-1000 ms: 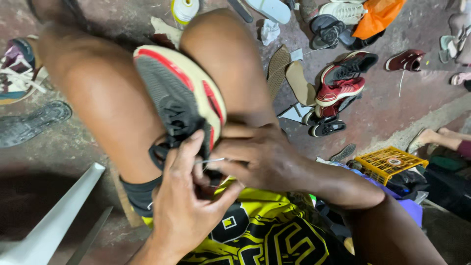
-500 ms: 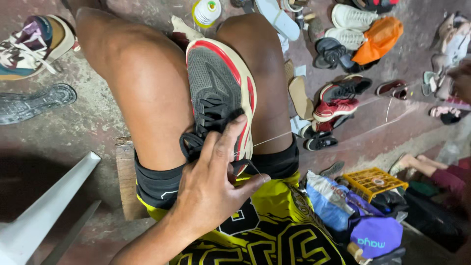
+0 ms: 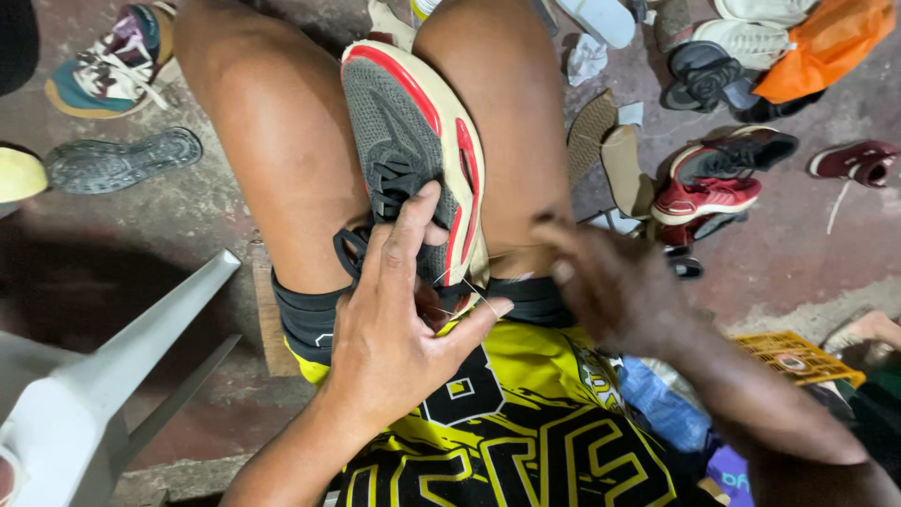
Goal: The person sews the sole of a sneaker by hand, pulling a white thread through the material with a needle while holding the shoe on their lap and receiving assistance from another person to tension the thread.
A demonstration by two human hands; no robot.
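Observation:
A grey mesh shoe (image 3: pixel 404 131) with a cream sole and red trim stands heel-down, clamped between my bare knees. My left hand (image 3: pixel 404 329) grips its heel end, fingers pressed over the black laces. A thin pale thread (image 3: pixel 474 296) runs out of the shoe beside my left thumb. My right hand (image 3: pixel 610 286) is blurred just right of the shoe, by my right thigh, with its fingers curled. Whether it pinches the thread or a needle is hidden by the blur. My yellow and black shirt (image 3: pixel 526 441) fills the bottom.
A white plastic chair (image 3: pixel 113 376) stands at the lower left. On the floor lie a teal sneaker (image 3: pixel 113 66), a grey shoe (image 3: pixel 122 160), loose soles (image 3: pixel 624 164), a red sneaker (image 3: pixel 709 197), an orange bag (image 3: pixel 826 47) and a yellow crate (image 3: pixel 798 357).
My right hand pulled away to the right and out of view, drawing the thread taut, and has now come back beside the shoe. My left hand stayed on the shoe.

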